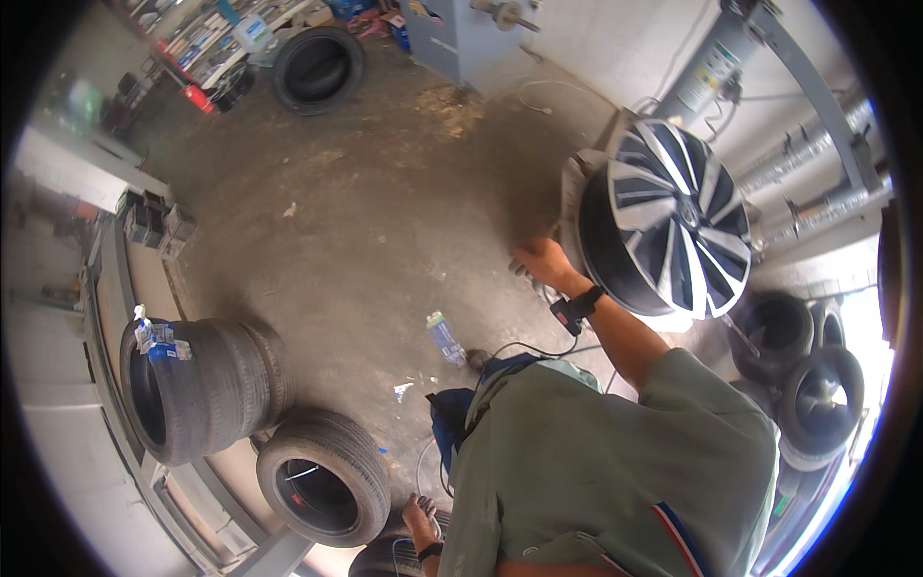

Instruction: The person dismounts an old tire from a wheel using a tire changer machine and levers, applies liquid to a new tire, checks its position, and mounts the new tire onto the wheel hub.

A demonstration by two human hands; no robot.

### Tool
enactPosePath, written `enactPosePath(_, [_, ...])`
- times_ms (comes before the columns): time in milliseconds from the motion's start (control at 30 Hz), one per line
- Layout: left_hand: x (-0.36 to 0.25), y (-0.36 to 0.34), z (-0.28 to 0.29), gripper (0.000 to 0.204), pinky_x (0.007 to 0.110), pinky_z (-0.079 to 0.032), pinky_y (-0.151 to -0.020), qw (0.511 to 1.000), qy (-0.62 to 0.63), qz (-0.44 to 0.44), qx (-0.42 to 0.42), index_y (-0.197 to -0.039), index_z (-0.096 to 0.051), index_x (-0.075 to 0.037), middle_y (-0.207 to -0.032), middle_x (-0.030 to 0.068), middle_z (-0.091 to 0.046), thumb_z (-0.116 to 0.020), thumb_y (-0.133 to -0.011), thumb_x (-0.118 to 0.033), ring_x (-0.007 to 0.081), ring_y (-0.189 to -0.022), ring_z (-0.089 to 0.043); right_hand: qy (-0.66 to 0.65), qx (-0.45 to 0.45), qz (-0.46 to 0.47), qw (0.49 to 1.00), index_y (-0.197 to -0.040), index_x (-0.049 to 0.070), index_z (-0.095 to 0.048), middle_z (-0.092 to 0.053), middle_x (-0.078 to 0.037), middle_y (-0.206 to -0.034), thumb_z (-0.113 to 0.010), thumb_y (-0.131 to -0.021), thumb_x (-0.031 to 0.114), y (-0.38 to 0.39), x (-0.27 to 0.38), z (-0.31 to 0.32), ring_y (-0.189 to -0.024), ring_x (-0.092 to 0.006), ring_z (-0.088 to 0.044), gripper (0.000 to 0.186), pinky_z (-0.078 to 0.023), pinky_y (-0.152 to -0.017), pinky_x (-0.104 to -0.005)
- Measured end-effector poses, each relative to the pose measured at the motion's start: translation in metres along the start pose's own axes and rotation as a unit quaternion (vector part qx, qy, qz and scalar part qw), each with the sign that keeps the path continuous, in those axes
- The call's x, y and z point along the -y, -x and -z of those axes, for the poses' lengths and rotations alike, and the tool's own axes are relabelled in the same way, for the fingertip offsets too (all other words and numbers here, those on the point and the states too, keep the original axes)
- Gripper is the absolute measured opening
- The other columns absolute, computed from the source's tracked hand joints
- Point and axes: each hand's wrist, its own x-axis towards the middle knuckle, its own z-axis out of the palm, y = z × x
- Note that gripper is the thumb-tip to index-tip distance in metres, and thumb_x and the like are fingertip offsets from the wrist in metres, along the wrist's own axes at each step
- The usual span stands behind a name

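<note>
An alloy wheel [687,210] with silver and black spokes rests on a tyre machine at the right. My right hand [541,262], with a dark band on its wrist, is just left of the wheel's black barrel. Its fingers are loosely bent and apart, and I see nothing in them. Down at the lower edge, my left hand [420,517] is beside a tyre [380,556] that the frame partly cuts off. Its fingers are curled, and what they hold is too small to make out. A larger tyre [322,478] lies tilted to its left.
A row of tyres [207,385] stands at the left, with crumpled wrapping on top. Another tyre [319,69] lies at the back, near a grey cabinet [461,43]. Several tyres [817,409] are stacked at the right. A blue-and-white packet [444,337] and a dark cable [529,348] lie near me.
</note>
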Motion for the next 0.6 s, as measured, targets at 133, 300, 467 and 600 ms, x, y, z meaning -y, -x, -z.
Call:
enactPosePath(133, [-0.062, -0.032, -0.028, 0.028, 0.036, -0.052, -0.063, 0.997, 0.018, 0.062, -0.048, -0.108, -0.063, -0.004, -0.082, 0.0064, -0.064, -0.054, -0.099, -0.03, 0.0226, -0.069, -0.065, -0.018, 0.007, 0.022, 1.0, -0.104, -0.003, -0.069, -0.074, -0.008, -0.084, -0.056, -0.097, 0.02, -0.067, 0.055, -0.04, -0.071, -0.015, -0.069, 0.027, -0.055, -0.064, -0.0282])
enactPosePath(300, [-0.081, -0.18, -0.004, 0.022, 0.032, -0.053, -0.057, 0.99, 0.028, 0.116, 0.07, -0.104, -0.064, -0.008, -0.072, 0.0057, -0.06, -0.058, -0.095, -0.027, 0.0203, -0.062, -0.062, 0.003, -0.022, 0.019, 1.0, -0.107, -0.005, -0.068, -0.073, -0.011, -0.083, -0.054, -0.095, 0.014, -0.151, 0.081, -0.083, -0.074, -0.0175, -0.071, 0.026, -0.055, -0.067, -0.0301])
enactPosePath(467, [-0.252, -0.248, -0.003, 0.022, 0.035, -0.055, -0.06, 0.982, -0.064, 0.081, 0.157, -0.106, -0.063, -0.009, -0.08, 0.0075, -0.062, -0.061, -0.092, -0.026, 0.0222, -0.065, -0.062, -0.064, -0.144, -0.039, 0.987, -0.107, -0.005, -0.066, -0.072, -0.013, -0.08, -0.054, -0.097, 0.017, -0.213, 0.099, -0.083, -0.069, -0.0187, -0.07, 0.027, -0.054, -0.06, -0.0296])
enactPosePath(600, [-0.519, -0.208, -0.062, 0.027, 0.036, -0.052, -0.05, 0.994, -0.092, -0.051, 0.038, -0.11, -0.06, -0.004, -0.087, 0.0075, -0.059, -0.063, -0.091, -0.022, 0.0247, -0.063, -0.064, -0.052, -0.213, -0.048, 0.974, -0.108, -0.005, -0.065, -0.071, -0.012, -0.08, -0.053, -0.098, 0.017, -0.258, 0.15, -0.088, -0.069, -0.0189, -0.07, 0.027, -0.053, -0.058, -0.0285])
